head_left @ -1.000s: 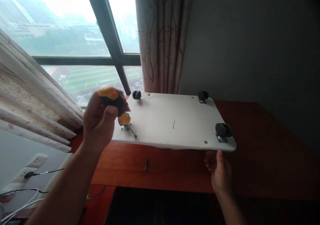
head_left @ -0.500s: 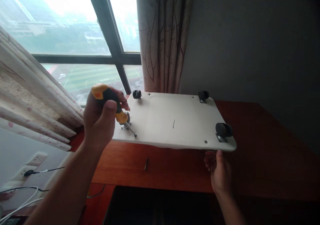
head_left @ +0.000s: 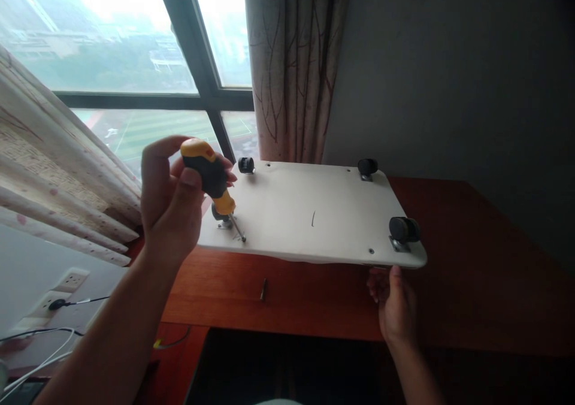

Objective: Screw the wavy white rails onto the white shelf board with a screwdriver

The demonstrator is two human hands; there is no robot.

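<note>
My left hand (head_left: pixel 173 207) holds a yellow-and-black screwdriver (head_left: pixel 207 172), thumb on the near side of its handle. The shaft slants down to the right, its tip at a screw hole near the front left corner of a white board (head_left: pixel 291 213). This board bears a swivel caster at each corner, wheels up; the near left caster (head_left: pixel 220 212) is partly behind the screwdriver. At the front right edge my right hand (head_left: pixel 395 303) grips the board, thumb at the rim and fingers curled below it. A near right caster (head_left: pixel 403 230) stands just above that hand.
A small metal bit or screw (head_left: pixel 263 289) lies on the reddish-brown table (head_left: pixel 314 300) before the board. Behind are a window (head_left: pixel 135 135) and a curtain (head_left: pixel 291 63). Wall sockets (head_left: pixel 69 280) with a plug and cables are at lower left.
My left hand has shifted and turned around the screwdriver handle, which now leans less to the left. The tip stays at the same hole. My right hand keeps its hold on the board edge.
</note>
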